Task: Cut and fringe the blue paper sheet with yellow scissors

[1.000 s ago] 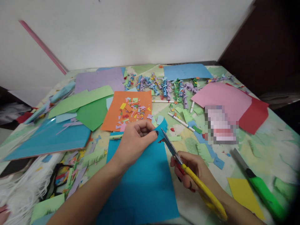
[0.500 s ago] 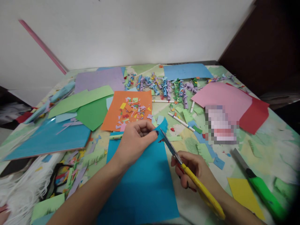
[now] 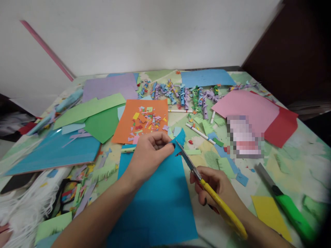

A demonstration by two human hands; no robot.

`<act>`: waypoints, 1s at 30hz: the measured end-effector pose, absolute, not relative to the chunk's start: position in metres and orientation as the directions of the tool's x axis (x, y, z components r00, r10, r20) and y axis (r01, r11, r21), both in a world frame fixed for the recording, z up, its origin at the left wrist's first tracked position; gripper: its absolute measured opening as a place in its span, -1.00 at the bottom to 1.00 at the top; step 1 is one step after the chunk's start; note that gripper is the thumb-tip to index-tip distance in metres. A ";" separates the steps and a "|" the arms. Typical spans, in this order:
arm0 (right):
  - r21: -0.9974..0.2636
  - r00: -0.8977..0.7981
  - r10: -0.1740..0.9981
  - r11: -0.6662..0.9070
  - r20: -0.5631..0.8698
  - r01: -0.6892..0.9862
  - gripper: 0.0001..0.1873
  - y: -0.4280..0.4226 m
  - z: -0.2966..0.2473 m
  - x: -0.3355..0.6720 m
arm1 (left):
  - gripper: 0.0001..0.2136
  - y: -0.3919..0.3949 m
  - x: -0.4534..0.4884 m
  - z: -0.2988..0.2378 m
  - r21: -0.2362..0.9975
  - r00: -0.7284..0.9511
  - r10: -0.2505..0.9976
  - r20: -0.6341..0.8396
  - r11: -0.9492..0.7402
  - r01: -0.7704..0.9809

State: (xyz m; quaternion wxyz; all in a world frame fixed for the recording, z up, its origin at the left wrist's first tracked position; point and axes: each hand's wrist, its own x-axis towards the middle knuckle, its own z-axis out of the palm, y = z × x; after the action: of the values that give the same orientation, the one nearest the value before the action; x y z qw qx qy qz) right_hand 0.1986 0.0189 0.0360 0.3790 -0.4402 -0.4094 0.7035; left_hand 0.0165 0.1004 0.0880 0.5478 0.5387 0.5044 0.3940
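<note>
Between thumb and fingers, my left hand (image 3: 152, 148) pinches a small piece of blue paper (image 3: 180, 138) whose right edge looks fringed. My right hand (image 3: 213, 187) is closed round the handles of scissors (image 3: 216, 201) with yellow on the handle. Their blades reach up and left, and the tips meet the blue piece close to my left thumb. Below both hands lies a larger blue sheet (image 3: 157, 203). Just beyond my left hand is an orange sheet (image 3: 121, 127) strewn with small cut scraps of many colours.
Several decorated paper rolls (image 3: 182, 94) line the back. A green-handled knife (image 3: 289, 210) and a yellow paper (image 3: 270, 217) lie at right, near pink paper (image 3: 248, 110). Left are a blue pack (image 3: 59, 148), white yarn (image 3: 31, 203) and black-framed glasses (image 3: 60, 196).
Almost nothing differs. The scissors and my right hand have shifted very slightly, with the blades still at the blue piece. My left hand keeps its pinch.
</note>
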 end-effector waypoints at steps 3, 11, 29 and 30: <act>-0.919 -0.328 0.900 -0.355 -0.287 -0.172 -0.54 0.019 0.036 0.199 | -0.91 0.100 0.017 0.089 0.988 0.182 0.975 -0.128 0.109 0.112; -0.922 -0.333 0.903 -0.343 -0.272 -0.178 -0.55 0.019 0.034 0.199 | -0.91 0.100 0.016 0.089 0.989 0.186 0.975 -0.118 0.098 0.108; -0.925 -0.362 0.891 -0.347 -0.274 -0.155 -0.63 0.017 0.033 0.201 | -0.90 0.100 0.017 0.089 0.989 0.190 0.974 -0.123 0.104 0.106; -0.924 -0.363 0.890 -0.348 -0.274 -0.156 -0.62 0.017 0.033 0.201 | -0.90 0.100 0.017 0.089 0.988 0.189 0.974 -0.125 0.105 0.110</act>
State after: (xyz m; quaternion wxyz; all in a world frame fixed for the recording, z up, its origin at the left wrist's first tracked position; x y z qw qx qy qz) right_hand 0.2013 0.0173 0.0335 0.3719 -0.4243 -0.4330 0.7030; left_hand 0.0168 0.1003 0.0894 0.5495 0.5410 0.5007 0.3932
